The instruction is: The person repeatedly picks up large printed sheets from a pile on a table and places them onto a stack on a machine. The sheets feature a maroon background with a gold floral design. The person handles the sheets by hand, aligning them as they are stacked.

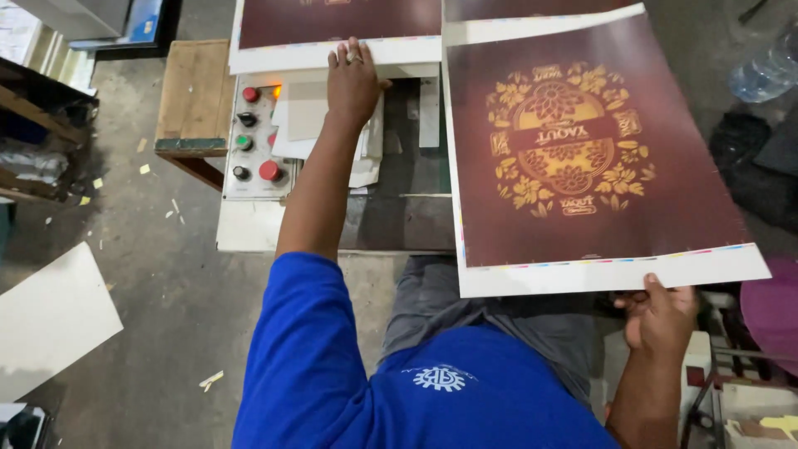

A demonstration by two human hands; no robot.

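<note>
Beyond the left hand [352,83], which lies flat and open on the white edge of a maroon printed sheet [332,21] on the machine, a control panel [253,141] sits just to its left. The right hand [661,316] grips the near margin of another maroon printed sheet with gold ornament [598,158], lifted and not yet laid down.

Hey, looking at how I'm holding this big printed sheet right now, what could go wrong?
The right hand grips the maroon sheet only at its near white edge, so it might sag, bend or crease. The left hand rests on another sheet just above the control panel; a slip could bump a button. The sheets' edges nearly meet and might catch.
</note>
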